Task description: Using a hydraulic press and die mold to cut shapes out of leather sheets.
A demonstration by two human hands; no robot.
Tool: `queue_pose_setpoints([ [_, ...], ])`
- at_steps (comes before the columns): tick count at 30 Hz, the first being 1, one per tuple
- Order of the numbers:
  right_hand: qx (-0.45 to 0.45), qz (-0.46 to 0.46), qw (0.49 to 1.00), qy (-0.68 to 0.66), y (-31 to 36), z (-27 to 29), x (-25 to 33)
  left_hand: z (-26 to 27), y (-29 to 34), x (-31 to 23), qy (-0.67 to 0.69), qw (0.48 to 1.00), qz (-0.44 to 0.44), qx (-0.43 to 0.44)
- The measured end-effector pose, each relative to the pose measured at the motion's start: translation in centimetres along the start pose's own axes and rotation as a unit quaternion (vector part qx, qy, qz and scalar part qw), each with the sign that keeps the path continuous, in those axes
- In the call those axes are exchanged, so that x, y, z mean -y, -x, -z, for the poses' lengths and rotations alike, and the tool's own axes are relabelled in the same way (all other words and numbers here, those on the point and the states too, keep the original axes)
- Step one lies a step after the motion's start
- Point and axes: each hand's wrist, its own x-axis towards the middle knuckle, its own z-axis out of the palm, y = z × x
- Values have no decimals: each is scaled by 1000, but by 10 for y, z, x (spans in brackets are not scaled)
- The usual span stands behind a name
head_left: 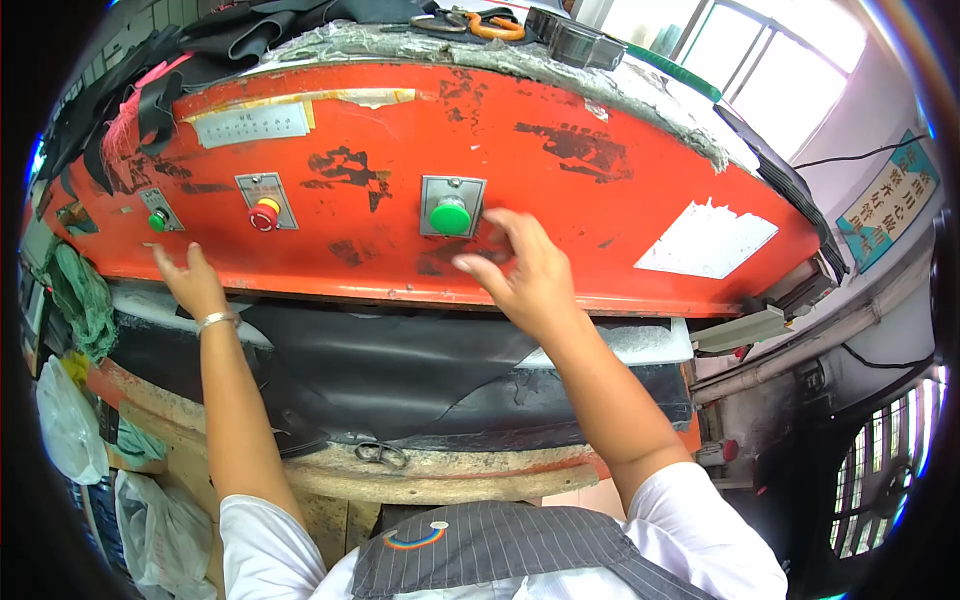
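Observation:
A red machine panel (370, 240) with worn paint spans the view in front of me. My right hand (525, 272) is held up just right of a large green push button (450, 215) on a metal plate, thumb and fingers apart and nothing in them. Over at the left, my left hand (195, 283) reaches toward the panel below a small green button (158, 219), its fingers spread and empty. Between the two hands sits a red and yellow stop button (264, 214). Under the panel lies black sheet material (400, 370), creased and shiny.
Scissors (382, 456) rest on the wooden front ledge (450, 484). On top of the machine are an orange-handled tool (495, 26), black metal dies (572, 42) and dark scraps (225, 40). Plastic bags (160, 530) and green netting (82, 300) hang at the left.

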Motion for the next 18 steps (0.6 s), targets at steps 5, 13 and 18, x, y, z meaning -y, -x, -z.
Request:
queue_pose_setpoints([
  [5, 8, 18, 999, 33, -22, -22, 20, 28, -52, 27, 134, 973, -7, 189],
  [13, 369, 8, 929, -29, 136, 20, 10, 98, 155, -57, 33, 876, -46, 478],
  [18, 444, 24, 895, -24, 230, 58, 11, 132, 295, -114, 45, 715, -98, 691],
])
